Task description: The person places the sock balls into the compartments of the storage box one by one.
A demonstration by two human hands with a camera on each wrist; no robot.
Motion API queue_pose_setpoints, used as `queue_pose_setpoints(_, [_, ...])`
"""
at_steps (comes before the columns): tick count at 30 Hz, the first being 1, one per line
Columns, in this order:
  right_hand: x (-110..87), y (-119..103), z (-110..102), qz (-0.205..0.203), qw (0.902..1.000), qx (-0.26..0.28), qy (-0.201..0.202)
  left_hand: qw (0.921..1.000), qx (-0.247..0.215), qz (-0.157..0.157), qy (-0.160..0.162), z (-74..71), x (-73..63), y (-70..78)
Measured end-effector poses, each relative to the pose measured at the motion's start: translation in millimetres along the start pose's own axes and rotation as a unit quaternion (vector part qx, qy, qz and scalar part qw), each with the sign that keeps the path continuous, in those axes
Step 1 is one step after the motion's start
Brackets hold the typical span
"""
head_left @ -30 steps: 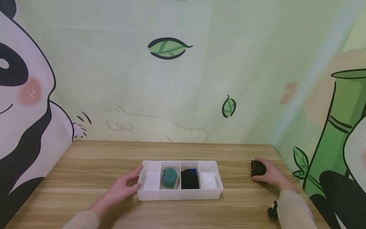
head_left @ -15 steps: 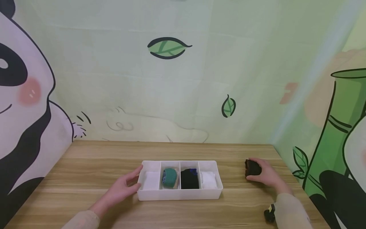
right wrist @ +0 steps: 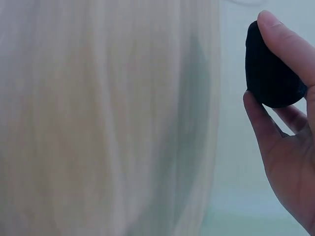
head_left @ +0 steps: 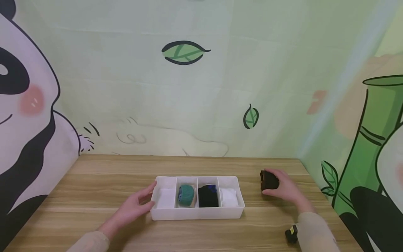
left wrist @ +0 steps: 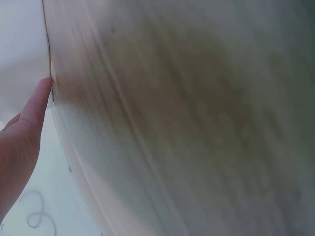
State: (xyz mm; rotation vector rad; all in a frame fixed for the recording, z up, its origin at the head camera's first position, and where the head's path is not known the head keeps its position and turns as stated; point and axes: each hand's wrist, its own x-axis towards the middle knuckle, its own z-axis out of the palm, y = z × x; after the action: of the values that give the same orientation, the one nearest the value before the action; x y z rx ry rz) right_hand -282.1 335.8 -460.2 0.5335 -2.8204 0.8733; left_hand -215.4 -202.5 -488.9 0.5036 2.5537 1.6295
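Observation:
A rolled-up dark brown sock (head_left: 270,180) is pinched between the thumb and fingers of my right hand (head_left: 285,187), to the right of the box. From the right wrist camera the sock (right wrist: 271,69) shows as a dark rounded bundle held over the table. My left hand (head_left: 136,204) touches the left end of a white divided box (head_left: 198,214) with extended fingers. In the left wrist view a straight finger (left wrist: 37,105) lies against the box wall (left wrist: 24,81). Rolled socks fill three compartments: green (head_left: 186,195), black (head_left: 207,196) and white (head_left: 229,198). The leftmost compartment (head_left: 165,197) is bare.
Wood-grain table (head_left: 110,178) carries the box near its middle. A panda-print cloth backdrop (head_left: 201,105) rises behind its far edge and along both sides. A small black device (head_left: 291,235) sits at the right wrist.
My right hand has carried the dark sock leftward toward the box, rising slightly. The left hand and the box have stayed in place.

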Motion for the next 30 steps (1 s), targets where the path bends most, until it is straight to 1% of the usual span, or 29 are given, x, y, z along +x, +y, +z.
queue_pose_setpoints(4, [5.0, -9, 1, 0.012, 0.9999, 0.005, -0.010, 1.0000, 0.000, -0.003, 0.000, -1.1, -0.2, 0.6])
queue_pose_setpoints(6, [7.3, -15, 1, 0.011, 0.9998, 0.009, -0.011, 1.0000, 0.000, -0.005, -0.001, -1.6, -0.1, 1.0])
queue_pose_setpoints(11, [13.2, -31, 2, -0.018, 0.9998, 0.011, -0.003, 1.0000, 0.004, -0.005, -0.002, -2.0, 0.2, 0.9])
queue_pose_setpoints(15, [17.5, -44, 5, -0.031, 0.9994, 0.011, -0.001, 1.0000, 0.007, -0.002, 0.000, -0.9, 0.6, 0.2])
queue_pose_setpoints(20, [22.2, -61, 9, -0.057, 0.9980, 0.029, 0.001, 1.0000, 0.004, 0.001, 0.000, -0.4, 0.5, 0.0])
queue_pose_setpoints(25, [24.8, -79, 14, -0.083, 0.9955, 0.046, 0.000, 1.0000, -0.001, -0.003, -0.002, -1.5, 0.4, 0.0])
queue_pose_setpoints(30, [26.4, -93, 20, -0.104, 0.9933, 0.051, 0.000, 1.0000, -0.001, 0.000, -0.002, -1.4, 0.5, -0.1])
